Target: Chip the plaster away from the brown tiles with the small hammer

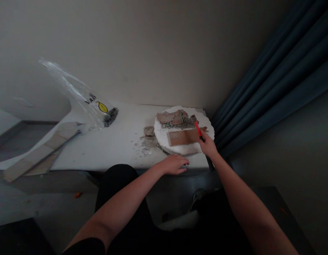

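My right hand [207,144] is closed around a slim red-and-black tool [198,130], its red end pointing up and away from me; its exact kind I cannot make out. Beneath it lies a flat brown board [181,137] on a round white foam slab with ragged edges [162,136]. Behind the board, a torn brown piece [169,117] and dark grey crumbs [189,122] rest on the slab. My left hand [176,164] hovers by the table's front edge, just short of the slab, its fingers apart and nothing in them.
Grey crumbs [146,143] and a lump [148,131] lie left of the slab on the white table [111,148]. A clear plastic bag [83,94] with dark material stands farther left, beside long boards [44,152]. A wall backs the table; a blue curtain [272,78] hangs right.
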